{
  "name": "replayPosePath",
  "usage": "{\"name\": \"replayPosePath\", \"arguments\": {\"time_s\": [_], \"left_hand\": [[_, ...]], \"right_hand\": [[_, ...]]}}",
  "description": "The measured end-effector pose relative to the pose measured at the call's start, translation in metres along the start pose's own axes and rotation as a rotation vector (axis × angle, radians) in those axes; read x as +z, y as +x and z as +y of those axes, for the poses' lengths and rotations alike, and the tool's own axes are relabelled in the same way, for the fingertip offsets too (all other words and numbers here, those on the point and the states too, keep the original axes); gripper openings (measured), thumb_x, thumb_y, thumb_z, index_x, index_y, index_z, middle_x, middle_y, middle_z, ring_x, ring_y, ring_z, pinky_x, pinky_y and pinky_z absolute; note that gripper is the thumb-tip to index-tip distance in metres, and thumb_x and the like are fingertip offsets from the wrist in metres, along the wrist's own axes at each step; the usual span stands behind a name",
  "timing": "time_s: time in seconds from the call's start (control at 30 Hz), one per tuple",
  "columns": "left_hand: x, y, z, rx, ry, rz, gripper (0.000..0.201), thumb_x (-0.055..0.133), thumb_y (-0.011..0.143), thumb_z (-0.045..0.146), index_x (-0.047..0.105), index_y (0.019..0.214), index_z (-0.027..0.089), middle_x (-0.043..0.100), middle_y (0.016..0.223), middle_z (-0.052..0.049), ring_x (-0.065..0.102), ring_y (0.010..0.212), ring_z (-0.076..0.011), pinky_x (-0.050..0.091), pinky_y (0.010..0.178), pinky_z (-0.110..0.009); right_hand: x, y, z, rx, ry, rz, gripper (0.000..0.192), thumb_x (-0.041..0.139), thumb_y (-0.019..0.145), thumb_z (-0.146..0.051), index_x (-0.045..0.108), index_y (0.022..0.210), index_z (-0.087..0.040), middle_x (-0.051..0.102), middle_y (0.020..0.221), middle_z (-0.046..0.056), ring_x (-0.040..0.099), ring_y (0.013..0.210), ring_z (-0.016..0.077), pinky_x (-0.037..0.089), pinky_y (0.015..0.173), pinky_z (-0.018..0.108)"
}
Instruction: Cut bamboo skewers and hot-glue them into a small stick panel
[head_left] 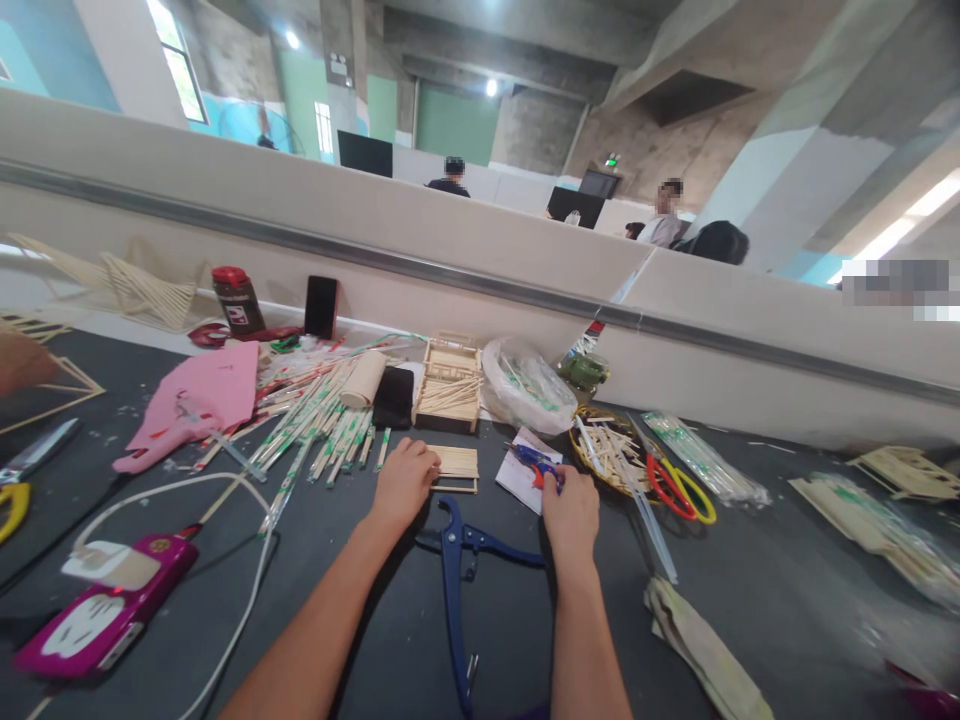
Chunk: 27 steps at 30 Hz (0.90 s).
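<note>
My left hand [405,484] has its fingers closed on the left edge of a small flat panel of wooden sticks [459,462], which lies on the dark table. My right hand [571,512] is closed around the handle of a blue glue gun [534,457] with an orange trigger. Beneath the glue gun's nozzle end lies a white paper [517,486]. A blue ratchet pipe cutter [452,590] rests with handles spread between my forearms. Just behind the panel stands a small stick-built frame [450,365] with loose sticks in it.
Wrapped chopsticks [322,415], a pink bag [199,395] and a magenta power strip [112,605] with a white cable lie left. To the right are a basket of sticks [611,450], scissors [679,490] and a cloth [701,645]. Another person's hand [26,362] shows far left.
</note>
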<state>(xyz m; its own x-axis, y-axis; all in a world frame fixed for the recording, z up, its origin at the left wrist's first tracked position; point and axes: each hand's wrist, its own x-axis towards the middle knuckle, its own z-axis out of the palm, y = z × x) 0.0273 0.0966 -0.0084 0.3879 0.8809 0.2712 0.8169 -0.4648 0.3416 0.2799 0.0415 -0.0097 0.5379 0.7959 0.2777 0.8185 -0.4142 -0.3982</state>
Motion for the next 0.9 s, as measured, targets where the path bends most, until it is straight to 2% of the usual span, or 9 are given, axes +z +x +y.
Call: {"name": "replayPosePath", "arguments": {"time_s": [0.07, 0.17, 0.27, 0.33, 0.53, 0.9], "left_hand": [[-0.008, -0.001, -0.01, -0.053, -0.026, 0.001, 0.012, 0.057, 0.083, 0.019, 0.068, 0.089, 0.02, 0.063, 0.092, -0.005, 0.05, 0.092, -0.0203, 0.038, 0.082, -0.032], [-0.019, -0.002, -0.03, -0.198, -0.051, -0.025, 0.016, 0.062, 0.078, 0.018, 0.068, 0.093, 0.02, 0.065, 0.095, -0.005, 0.054, 0.095, -0.0199, 0.039, 0.083, -0.03], [-0.025, -0.004, -0.044, -0.341, -0.09, -0.101, 0.018, 0.062, 0.076, 0.017, 0.067, 0.093, 0.02, 0.068, 0.093, -0.003, 0.059, 0.089, -0.0172, 0.041, 0.076, -0.026], [-0.024, -0.005, -0.045, -0.399, -0.112, -0.147, 0.02, 0.062, 0.075, 0.017, 0.067, 0.094, 0.021, 0.069, 0.093, -0.002, 0.061, 0.087, -0.016, 0.041, 0.073, -0.025], [-0.025, -0.006, -0.034, -0.439, -0.083, -0.2, 0.018, 0.063, 0.073, 0.02, 0.068, 0.091, 0.022, 0.071, 0.092, -0.002, 0.062, 0.087, -0.0171, 0.039, 0.068, -0.025], [-0.025, -0.007, -0.028, -0.453, -0.04, -0.216, 0.011, 0.063, 0.075, 0.027, 0.068, 0.083, 0.022, 0.071, 0.093, -0.003, 0.063, 0.088, -0.0175, 0.039, 0.066, -0.024]], "right_hand": [[-0.003, -0.005, -0.012, -0.077, 0.147, 0.007, 0.026, 0.044, 0.086, -0.029, 0.065, 0.097, -0.017, 0.065, 0.093, 0.011, 0.059, 0.087, 0.0218, 0.04, 0.076, 0.029], [0.001, -0.016, -0.033, -0.223, 0.307, -0.122, 0.022, 0.043, 0.087, -0.029, 0.064, 0.09, -0.02, 0.066, 0.088, 0.004, 0.059, 0.076, 0.0169, 0.04, 0.071, 0.026], [0.013, -0.028, -0.049, -0.353, 0.23, -0.203, 0.019, 0.044, 0.089, -0.025, 0.063, 0.089, -0.021, 0.066, 0.088, 0.003, 0.06, 0.079, 0.0167, 0.038, 0.07, 0.025], [0.022, -0.033, -0.056, -0.393, 0.134, -0.224, 0.018, 0.045, 0.09, -0.023, 0.063, 0.088, -0.021, 0.065, 0.087, 0.003, 0.06, 0.08, 0.0164, 0.037, 0.068, 0.025], [0.035, -0.036, -0.062, -0.373, -0.047, -0.255, 0.015, 0.048, 0.092, -0.024, 0.061, 0.088, -0.02, 0.064, 0.087, 0.004, 0.06, 0.078, 0.0151, 0.035, 0.063, 0.024], [0.038, -0.035, -0.065, -0.338, -0.092, -0.268, 0.017, 0.047, 0.093, -0.029, 0.059, 0.085, -0.02, 0.064, 0.086, 0.004, 0.061, 0.077, 0.0158, 0.033, 0.06, 0.025]]}}
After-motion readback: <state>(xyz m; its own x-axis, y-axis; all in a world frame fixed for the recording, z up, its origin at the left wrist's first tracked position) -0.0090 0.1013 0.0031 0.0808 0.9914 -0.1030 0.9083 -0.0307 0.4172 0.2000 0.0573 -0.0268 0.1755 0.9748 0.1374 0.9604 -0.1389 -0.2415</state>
